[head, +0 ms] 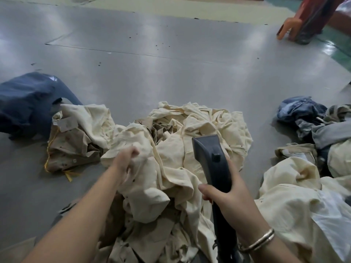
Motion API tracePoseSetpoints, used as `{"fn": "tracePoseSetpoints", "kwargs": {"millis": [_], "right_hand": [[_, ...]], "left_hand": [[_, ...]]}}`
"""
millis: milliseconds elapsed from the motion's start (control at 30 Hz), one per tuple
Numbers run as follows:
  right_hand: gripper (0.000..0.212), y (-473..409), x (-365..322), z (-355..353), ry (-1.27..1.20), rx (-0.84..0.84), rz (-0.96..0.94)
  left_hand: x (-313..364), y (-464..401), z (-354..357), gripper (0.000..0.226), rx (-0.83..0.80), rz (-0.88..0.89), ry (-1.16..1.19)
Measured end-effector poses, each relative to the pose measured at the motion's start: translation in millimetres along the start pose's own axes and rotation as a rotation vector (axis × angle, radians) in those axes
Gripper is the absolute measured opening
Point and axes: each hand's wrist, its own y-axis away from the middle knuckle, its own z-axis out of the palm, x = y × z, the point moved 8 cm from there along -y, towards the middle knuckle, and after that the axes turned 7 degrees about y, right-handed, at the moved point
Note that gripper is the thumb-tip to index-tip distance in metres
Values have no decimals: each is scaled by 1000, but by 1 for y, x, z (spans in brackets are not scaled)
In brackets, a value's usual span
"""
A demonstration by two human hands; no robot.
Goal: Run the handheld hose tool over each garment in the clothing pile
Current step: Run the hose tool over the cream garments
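Note:
A heap of cream garments [199, 130] lies crumpled on the grey floor right in front of me. My left hand [124, 164] grips a bunched fold of cream cloth at the heap's left side and holds it raised. My right hand [226, 198] grips the handle of the dark grey hose tool [210, 158]. The tool's wide flat head points away from me and sits over the middle of the cream heap. Its hose runs down past my right wrist, which wears metal bangles.
A dark navy garment [26, 103] lies at the left. Another cream and tan garment [76, 137] lies beside it. More cream, grey and denim clothes [307, 141] are piled at the right. An orange plastic stool leg [286, 27] stands at the far right.

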Motion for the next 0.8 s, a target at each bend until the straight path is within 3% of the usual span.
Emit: {"fn": "tracePoseSetpoints", "kwargs": {"millis": [100,167,267,333,400,467,600,800], "right_hand": [[78,0,-7,-3,-34,31,-18],[77,1,-13,-7,-39,50,-38],[75,4,-18,-10,-27,56,-44],[75,6,-19,-12,-21,58,-46],[74,8,-18,-14,-21,58,-49],[75,10,-15,-14,-45,63,-45],[86,7,-14,-7,-56,48,-80],[95,5,-16,10,-17,67,-177]], "left_hand": [[68,33,24,25,-378,53,496],[73,55,28,39,-454,41,403],[34,84,37,66,-501,-183,79],[37,93,41,78,-555,-145,171],[46,106,41,90,-619,-102,460],[35,120,45,88,-574,-148,503],[-8,136,55,61,-385,-259,252],[0,167,73,48,-406,-206,446]]}}
